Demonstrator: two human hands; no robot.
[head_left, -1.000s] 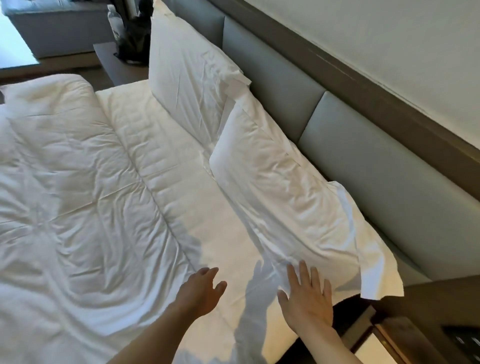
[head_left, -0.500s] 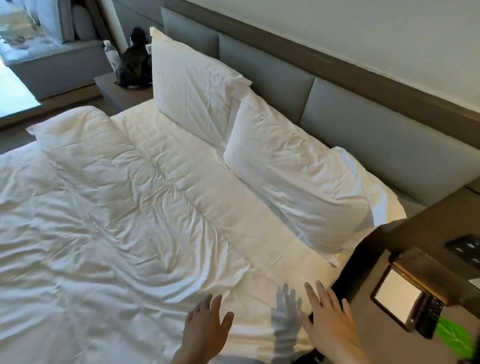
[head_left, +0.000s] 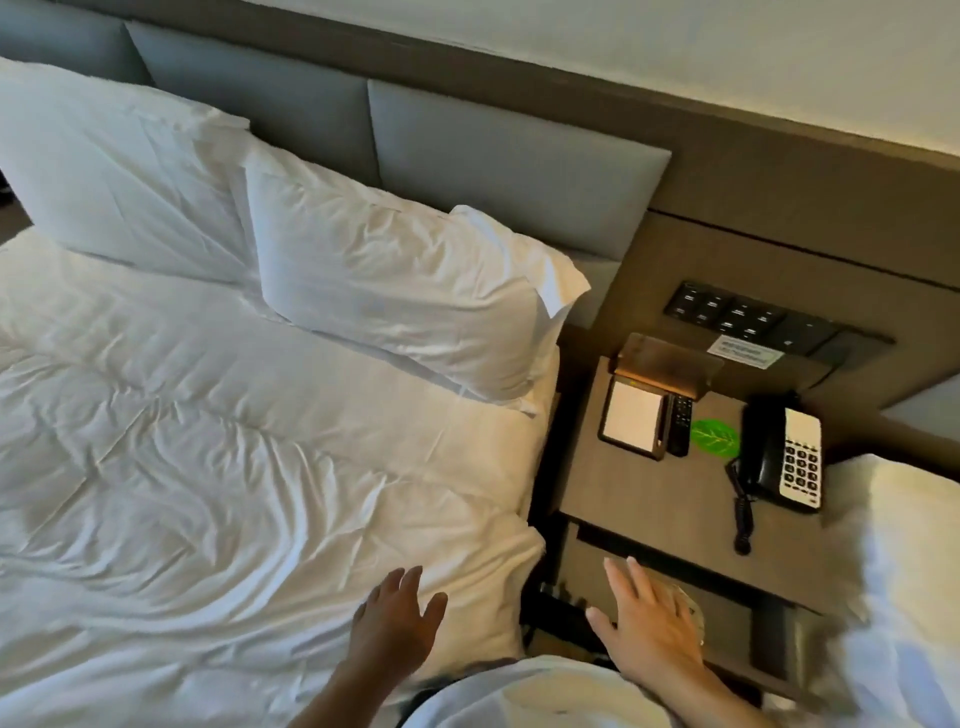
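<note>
A bed with a crumpled white duvet (head_left: 218, 467) fills the left of the view. Two white pillows lean on the grey padded headboard (head_left: 509, 176): the near pillow (head_left: 405, 291) and the far pillow (head_left: 114, 171). My left hand (head_left: 395, 623) hovers with spread fingers over the duvet's near right corner and holds nothing. My right hand (head_left: 649, 618) is open too, fingers straight, above the gap beside the bed and the lower shelf of the nightstand (head_left: 649, 499).
On the nightstand lie a notepad in a dark holder (head_left: 634, 421), a remote (head_left: 679, 426), a green leaf card (head_left: 716, 439) and a black-and-white phone (head_left: 784, 462). A switch panel (head_left: 748, 317) is set in the wall. A second white bed (head_left: 904, 571) stands at right.
My view has swung right, away from the pillows toward the nightstand. Both hands pulled back from the near pillow toward the bed's corner; the right hand now hangs over the nightstand side.
</note>
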